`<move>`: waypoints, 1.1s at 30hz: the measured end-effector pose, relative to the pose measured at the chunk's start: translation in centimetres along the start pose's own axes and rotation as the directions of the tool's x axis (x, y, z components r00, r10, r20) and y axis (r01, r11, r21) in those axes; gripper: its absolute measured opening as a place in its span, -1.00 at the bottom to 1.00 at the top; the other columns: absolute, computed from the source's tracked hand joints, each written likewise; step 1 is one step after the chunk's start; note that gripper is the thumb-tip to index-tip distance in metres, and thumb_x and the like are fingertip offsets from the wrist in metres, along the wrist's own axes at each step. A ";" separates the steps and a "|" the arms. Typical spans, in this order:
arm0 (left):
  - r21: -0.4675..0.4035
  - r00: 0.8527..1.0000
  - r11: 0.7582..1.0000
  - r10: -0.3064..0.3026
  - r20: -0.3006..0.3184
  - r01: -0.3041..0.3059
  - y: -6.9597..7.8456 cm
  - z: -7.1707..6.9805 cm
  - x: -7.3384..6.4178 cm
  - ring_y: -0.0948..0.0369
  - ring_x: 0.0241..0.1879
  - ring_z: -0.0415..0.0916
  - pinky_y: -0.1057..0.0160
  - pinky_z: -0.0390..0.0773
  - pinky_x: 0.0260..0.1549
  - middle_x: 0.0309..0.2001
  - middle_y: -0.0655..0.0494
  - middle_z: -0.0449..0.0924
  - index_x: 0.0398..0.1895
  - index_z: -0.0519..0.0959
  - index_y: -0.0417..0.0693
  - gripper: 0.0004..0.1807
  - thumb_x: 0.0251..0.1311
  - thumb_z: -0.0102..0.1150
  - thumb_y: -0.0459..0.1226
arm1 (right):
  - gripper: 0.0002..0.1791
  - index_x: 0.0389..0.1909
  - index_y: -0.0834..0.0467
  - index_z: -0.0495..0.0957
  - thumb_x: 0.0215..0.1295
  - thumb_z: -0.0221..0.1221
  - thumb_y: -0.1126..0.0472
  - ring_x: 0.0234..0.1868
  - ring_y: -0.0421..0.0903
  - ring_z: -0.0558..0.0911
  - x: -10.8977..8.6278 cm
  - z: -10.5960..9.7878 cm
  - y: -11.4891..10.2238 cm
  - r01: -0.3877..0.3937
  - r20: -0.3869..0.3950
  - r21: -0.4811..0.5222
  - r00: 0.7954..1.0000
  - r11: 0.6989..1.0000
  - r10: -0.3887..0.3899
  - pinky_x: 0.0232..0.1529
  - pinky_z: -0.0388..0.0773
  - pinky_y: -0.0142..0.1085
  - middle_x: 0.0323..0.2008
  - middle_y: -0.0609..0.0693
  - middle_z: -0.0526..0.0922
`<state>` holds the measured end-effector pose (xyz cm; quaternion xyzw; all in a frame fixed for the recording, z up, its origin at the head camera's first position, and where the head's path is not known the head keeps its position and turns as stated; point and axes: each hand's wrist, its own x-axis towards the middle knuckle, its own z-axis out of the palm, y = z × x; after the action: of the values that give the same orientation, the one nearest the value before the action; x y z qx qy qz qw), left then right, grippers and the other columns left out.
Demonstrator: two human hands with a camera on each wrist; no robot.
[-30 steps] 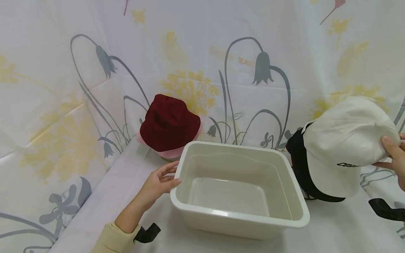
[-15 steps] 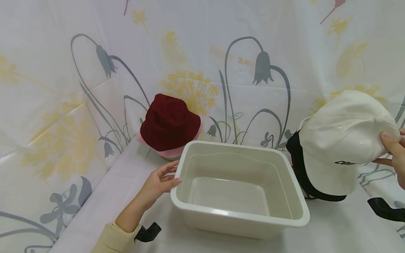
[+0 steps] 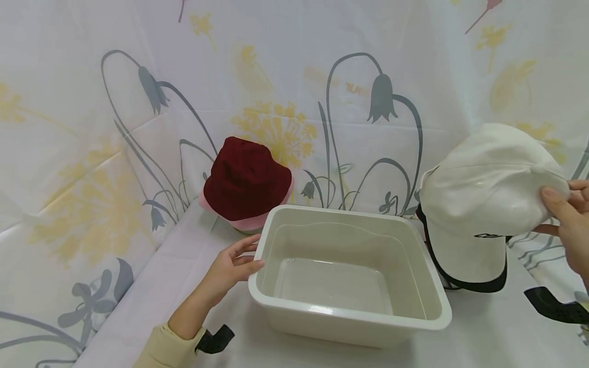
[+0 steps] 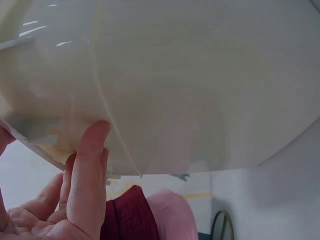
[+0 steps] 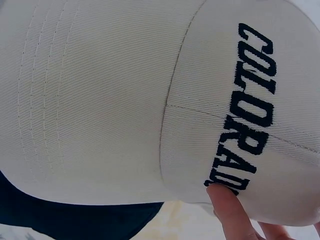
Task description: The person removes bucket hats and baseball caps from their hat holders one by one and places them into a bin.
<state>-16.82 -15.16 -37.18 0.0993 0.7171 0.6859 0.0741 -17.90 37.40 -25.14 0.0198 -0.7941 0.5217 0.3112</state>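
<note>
My right hand (image 3: 572,220) pinches the crown of a white baseball cap (image 3: 488,184), thumb on the near side. Dark lettering reading "COLORAD" runs across the cap front (image 5: 250,100) in the right wrist view. Behind and below the white cap, a black cap's brim (image 3: 494,285) sticks out; most of that cap is hidden. At the tub's left end, my left hand (image 3: 230,266) holds the rim of a cream plastic tub (image 3: 349,314), thumb over the edge. In the left wrist view its fingers (image 4: 90,170) lie against the tub's outer wall.
Behind the tub's left corner sits a dark red bucket hat (image 3: 248,179) stacked on a pink hat (image 3: 250,224). The tub has nothing inside. A white sheet (image 3: 138,317) covers the table, and a flower-print cloth (image 3: 285,61) hangs behind it.
My right hand has shifted left with the white cap, whose crown has risen slightly; it now covers more of the black cap. The left hand and tub stay put.
</note>
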 end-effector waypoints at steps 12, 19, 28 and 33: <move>0.002 1.000 1.000 -0.005 0.005 0.005 0.1 0.1 0.0 0.07 -0.01 0.49 0.10 0.57 -0.25 0.13 -0.17 0.37 0.31 0.28 -0.10 -0.34 0.11 0.25 -0.31 | -0.82 -0.06 -0.06 0.31 0.40 -0.06 0.24 -0.27 -0.39 0.46 -0.3 0.8 -1.3 -0.015 0.059 0.153 0.998 0.988 0.006 -0.59 0.46 -0.59 -0.08 -0.23 0.40; -0.006 1.000 1.000 -0.009 0.004 0.009 0.3 0.1 -0.2 0.05 0.00 0.48 0.10 0.56 -0.24 0.14 -0.18 0.36 0.31 0.27 -0.11 -0.34 0.12 0.25 -0.32 | -0.82 -0.11 0.02 0.36 0.36 0.00 0.33 -0.34 -0.36 0.52 -0.1 1.5 -1.9 -0.014 0.053 0.308 0.999 0.951 -0.002 -0.61 0.46 -0.56 -0.15 -0.17 0.43; -0.002 1.000 1.000 -0.012 -0.002 0.012 0.3 0.2 -0.2 0.04 0.01 0.48 0.10 0.56 -0.22 0.14 -0.18 0.36 0.32 0.27 -0.10 -0.34 0.12 0.25 -0.32 | -0.80 -0.06 0.01 0.37 0.35 0.03 0.28 -0.24 -0.33 0.49 -0.2 2.3 -2.9 -0.002 0.060 0.246 0.998 0.969 -0.013 -0.54 0.47 -0.57 -0.09 -0.14 0.41; 0.002 1.000 1.000 -0.011 -0.002 0.011 0.3 0.2 -0.2 0.04 0.00 0.48 0.09 0.57 -0.23 0.14 -0.19 0.36 0.31 0.28 -0.11 -0.34 0.11 0.25 -0.32 | -0.80 -0.07 0.05 0.38 0.32 0.05 0.29 -0.23 -0.27 0.50 -0.4 3.0 -3.4 0.000 0.107 0.371 0.993 0.929 -0.043 -0.52 0.50 -0.53 -0.09 -0.06 0.39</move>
<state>-16.58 -15.05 -36.93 0.0948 0.7185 0.6847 0.0773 -17.77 33.20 -23.33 0.1166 -0.6975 0.6567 0.2621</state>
